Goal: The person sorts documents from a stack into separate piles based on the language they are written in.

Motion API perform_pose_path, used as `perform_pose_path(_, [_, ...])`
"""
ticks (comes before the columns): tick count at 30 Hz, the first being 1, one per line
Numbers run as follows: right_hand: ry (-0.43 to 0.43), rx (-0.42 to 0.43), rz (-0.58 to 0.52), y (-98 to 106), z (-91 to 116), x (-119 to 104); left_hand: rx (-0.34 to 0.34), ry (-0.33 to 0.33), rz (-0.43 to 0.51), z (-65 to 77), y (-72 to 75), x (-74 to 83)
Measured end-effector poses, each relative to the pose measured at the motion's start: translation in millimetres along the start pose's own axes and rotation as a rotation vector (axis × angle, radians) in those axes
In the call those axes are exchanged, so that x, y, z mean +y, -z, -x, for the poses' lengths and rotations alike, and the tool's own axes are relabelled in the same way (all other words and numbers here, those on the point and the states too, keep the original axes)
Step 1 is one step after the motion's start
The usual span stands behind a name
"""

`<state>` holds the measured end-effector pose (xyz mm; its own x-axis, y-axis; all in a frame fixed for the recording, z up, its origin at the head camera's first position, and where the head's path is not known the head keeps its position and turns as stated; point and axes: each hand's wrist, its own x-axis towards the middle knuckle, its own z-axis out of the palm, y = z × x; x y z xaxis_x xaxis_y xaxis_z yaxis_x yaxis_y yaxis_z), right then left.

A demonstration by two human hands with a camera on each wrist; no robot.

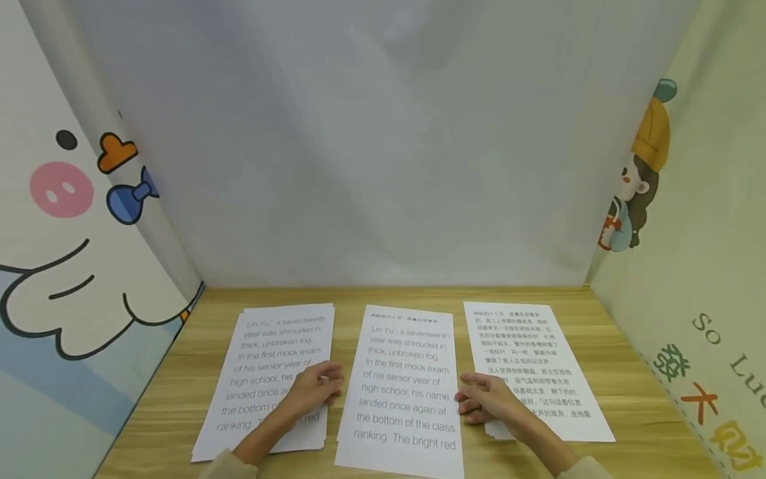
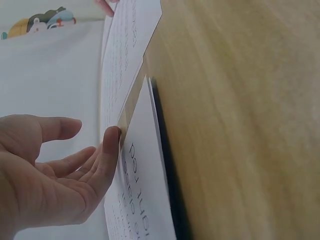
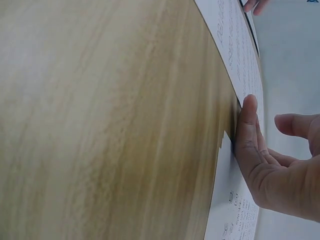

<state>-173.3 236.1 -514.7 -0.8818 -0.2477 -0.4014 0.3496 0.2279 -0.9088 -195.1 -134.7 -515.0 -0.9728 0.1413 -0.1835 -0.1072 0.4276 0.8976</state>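
Note:
Three piles of printed paper lie side by side. The left paper stack (image 1: pixel 263 332) and the middle paper stack (image 1: pixel 397 399) carry large English text; the middle one also has a small line of Chinese at its top. Chinese text covers the right paper stack (image 1: pixel 520 332). My left hand (image 1: pixel 314 392) is over the right side of the left stack, fingers loosely bent and thumb apart, holding nothing. At the middle stack's right edge is my right hand (image 1: pixel 487 399), fingertips right at the paper, its thumb lifted away and nothing gripped.
The wood-grain table (image 1: pixel 179 372) bears all the paper. A pale grey wall (image 1: pixel 383 153) stands behind it. Cartoon-printed panels rise on both sides, a white character (image 1: pixel 78 286) on the left and a girl figure (image 1: pixel 634 179) on the right.

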Motion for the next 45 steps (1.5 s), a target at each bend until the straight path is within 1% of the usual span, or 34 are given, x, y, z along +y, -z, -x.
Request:
perform_pose_path(4, [0.007,-0.009,-0.010,1,-2,-2,-0.012,-0.009,-0.027,-4.2,-3.2,3.0])
perform_pose_path(10, [0.017,-0.046,-0.024,1,-4,-2,-0.068,0.018,-0.069,-8.3,-8.3,6.8])
perform_pose_path(14, [0.019,-0.058,-0.025,1,-6,-3,-0.090,0.027,-0.105,-10.1,-11.5,8.2])
perform_pose_path(18, [0.027,-0.059,-0.019,1,-7,-4,-0.093,0.039,-0.097,-12.8,-14.0,8.5])
perform_pose_path(21, [0.034,-0.053,-0.016,2,-7,-4,-0.091,0.055,-0.061,-13.6,-15.5,10.4])
perform_pose_path(23, [0.038,-0.037,-0.012,2,-8,-5,-0.093,0.070,-0.042,-13.4,-16.8,11.9])
perform_pose_path(26, [0.035,0.010,0.005,2,-9,-7,-0.097,0.095,-0.016,-12.5,-18.8,14.3])
perform_pose_path(29, [0.029,0.061,0.018,0,-10,-8,-0.099,0.119,-0.010,-11.3,-21.1,14.7])
perform_pose_path(33, [0.040,0.084,0.013,-4,-12,-6,-0.095,0.136,-0.016,-8.4,-23.1,14.0])
perform_pose_path(37, [0.063,0.077,-0.030,-8,-14,-4,-0.114,0.126,-0.015,-7.0,-24.8,13.8])
perform_pose_path(41, [0.061,0.073,-0.077,-10,-17,-2,-0.130,0.116,-0.013,-7.7,-26.1,13.6])
perform_pose_path(45, [0.054,0.070,-0.098,-9,-17,-2,-0.111,0.079,-0.011,-7.4,-22.1,14.4])
